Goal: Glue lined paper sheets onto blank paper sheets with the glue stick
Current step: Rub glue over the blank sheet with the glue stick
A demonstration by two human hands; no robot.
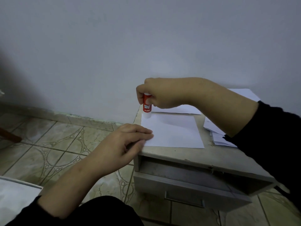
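A flat white rectangular sheet (172, 132) lies on the small, worn grey desk (171, 154). The right hand (161, 93), wrist bent, has its fingers curled round a red cylindrical glue stick (147, 104), upright on the sheet's far left corner. The left hand (123, 144) presses straight fingers, held together, on the near left edge

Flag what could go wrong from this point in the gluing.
1. The blank sheet is held only at its near left corner by the left hand, while the right hand presses the glue stick at the far left corner; a stroke may wrinkle or drag the free right side.
2. The stick sits right at the sheet's edge, so glue could smear onto the cabinet top.
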